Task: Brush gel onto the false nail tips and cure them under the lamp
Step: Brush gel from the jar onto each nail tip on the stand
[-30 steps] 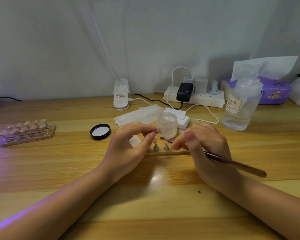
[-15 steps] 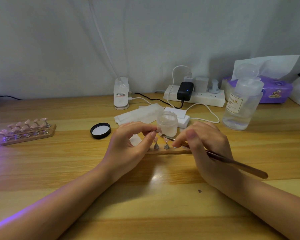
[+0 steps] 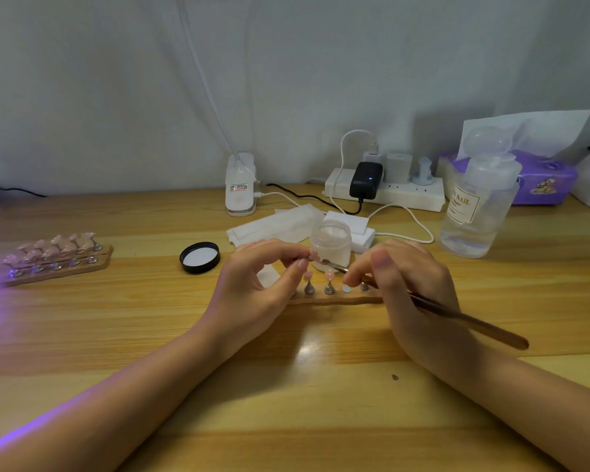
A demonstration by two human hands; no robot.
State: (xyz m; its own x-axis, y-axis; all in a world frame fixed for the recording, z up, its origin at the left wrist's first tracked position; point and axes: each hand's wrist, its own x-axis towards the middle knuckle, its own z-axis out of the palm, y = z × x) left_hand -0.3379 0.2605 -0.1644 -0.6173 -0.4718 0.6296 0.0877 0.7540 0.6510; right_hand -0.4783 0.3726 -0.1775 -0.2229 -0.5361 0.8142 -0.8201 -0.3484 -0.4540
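Observation:
My left hand (image 3: 259, 287) pinches a pink false nail tip (image 3: 313, 256) on its stand, held above a wooden holder strip (image 3: 338, 299). My right hand (image 3: 413, 284) grips a long brown brush (image 3: 467, 321), its tip (image 3: 327, 263) touching or almost touching that nail tip. Two pink tips (image 3: 329, 274) stand on metal cones on the strip, beside one bare magnet disc (image 3: 346, 288). An open clear gel jar (image 3: 331, 241) stands just behind. A second wooden holder (image 3: 58, 264) with several pink tips lies at the left in purple light.
The jar's black lid (image 3: 200, 257) lies left of the jar. White wipes (image 3: 276, 226), a white clip lamp base (image 3: 241, 185), a power strip (image 3: 385, 194) with cables, a clear liquid bottle (image 3: 477, 206) and a purple tissue box (image 3: 539, 180) line the back of the wooden table (image 3: 286, 386).
The brush tip has edged slightly left toward the tip held in my left hand. Both hands otherwise stay in place.

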